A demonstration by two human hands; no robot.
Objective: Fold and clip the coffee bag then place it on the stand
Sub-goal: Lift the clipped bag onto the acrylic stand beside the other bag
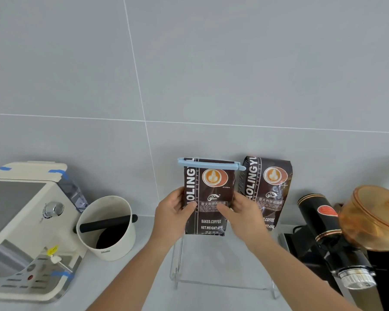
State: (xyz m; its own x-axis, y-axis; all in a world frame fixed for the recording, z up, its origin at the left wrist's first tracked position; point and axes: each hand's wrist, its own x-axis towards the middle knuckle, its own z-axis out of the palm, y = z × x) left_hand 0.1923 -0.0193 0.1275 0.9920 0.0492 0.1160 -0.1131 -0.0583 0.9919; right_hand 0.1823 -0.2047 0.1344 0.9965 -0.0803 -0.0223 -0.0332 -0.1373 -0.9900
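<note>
Both hands' grip clamped on clipped coffee bag (206,198) above clear stand (222,283).

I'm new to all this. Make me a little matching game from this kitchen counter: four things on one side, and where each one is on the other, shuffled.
Things:
1. blue clip
2. second coffee bag
3. white knock box
4. clear stand

Places:
A. leaning against the wall, right of the held bag
B. beside the espresso machine, with a black bar across it
C. across the top of the coffee bag held by the left hand and right hand
D. on the counter below the held bag

Pairs: 1-C, 2-A, 3-B, 4-D
</note>
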